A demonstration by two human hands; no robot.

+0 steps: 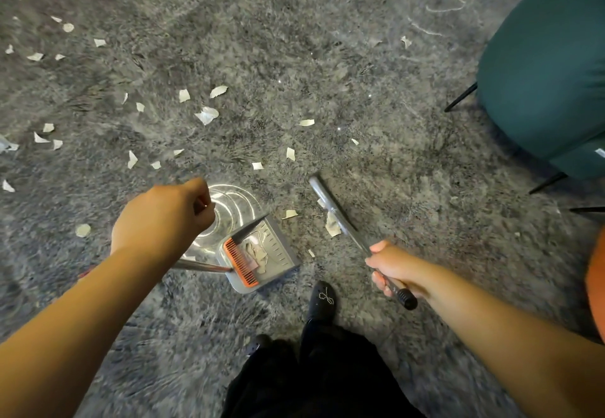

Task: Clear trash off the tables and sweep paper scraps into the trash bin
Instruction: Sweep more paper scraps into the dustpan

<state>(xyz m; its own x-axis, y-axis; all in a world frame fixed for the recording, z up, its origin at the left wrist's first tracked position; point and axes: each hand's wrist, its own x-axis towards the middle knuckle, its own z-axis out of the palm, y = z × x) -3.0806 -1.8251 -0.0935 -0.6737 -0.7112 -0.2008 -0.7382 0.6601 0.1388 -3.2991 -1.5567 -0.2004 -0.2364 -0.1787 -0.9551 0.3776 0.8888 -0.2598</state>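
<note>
My left hand [163,217] is curled in a fist over the top of the dustpan handle [199,266], gripping it; the exact finger wrap is hidden from above. The grey dustpan [278,250] sits on the grey carpet [294,57] just ahead of my black shoe [322,299], with an orange comb strip [240,262] along its back edge and a few paper scraps inside [258,252]. A shiny reflective patch lies just behind the pan, under my left hand; can't tell what it is. My right hand [394,268] is wrapped around the broom handle [404,296] near its black end cap. The broom head [330,209] rests on the carpet to the right of the dustpan, apart from it, touching one crumpled scrap [333,226]. Many torn white paper scraps [206,114] are scattered over the carpet ahead and to the left. A green upholstered chair [550,67] on black legs stands at right. Trash bin not in view.
</note>
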